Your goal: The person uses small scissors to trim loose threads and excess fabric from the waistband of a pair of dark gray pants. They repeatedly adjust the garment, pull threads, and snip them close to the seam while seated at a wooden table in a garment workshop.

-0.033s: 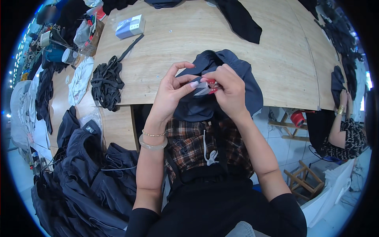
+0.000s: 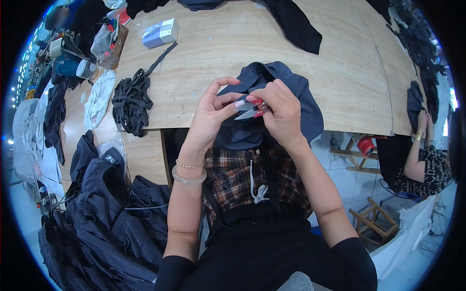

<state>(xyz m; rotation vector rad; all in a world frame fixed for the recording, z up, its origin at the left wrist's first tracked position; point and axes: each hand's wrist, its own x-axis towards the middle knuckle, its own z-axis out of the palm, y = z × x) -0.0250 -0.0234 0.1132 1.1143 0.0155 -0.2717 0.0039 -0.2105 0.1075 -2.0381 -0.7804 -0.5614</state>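
Red-handled thread snips (image 2: 246, 115) with silver blades are gripped in my right hand (image 2: 280, 110), the tips pointing left toward my left thumb. My left hand (image 2: 213, 107) pinches thumb against a finger close to the blades, while its index finger curves above. What lies in that pinch is too small to make out. Beneath both hands a dark blue-grey garment (image 2: 305, 109) lies bunched at the table's front edge and hangs toward my lap, its rounded opening at the far side. The hands cover part of it.
A wooden table (image 2: 340, 68) spreads ahead. On its left are a coil of dark strips (image 2: 132, 104), a white cloth (image 2: 99, 99) and a tissue pack (image 2: 160, 33). Dark garments (image 2: 111, 208) are heaped at my lower left. At right, another person's arm (image 2: 415, 150) reaches toward dark cloth, near a wooden stool (image 2: 374, 222).
The snips have shifted slightly, their blades now reaching a little farther left and lower beside my left thumb. Both hands otherwise stay almost where they were.
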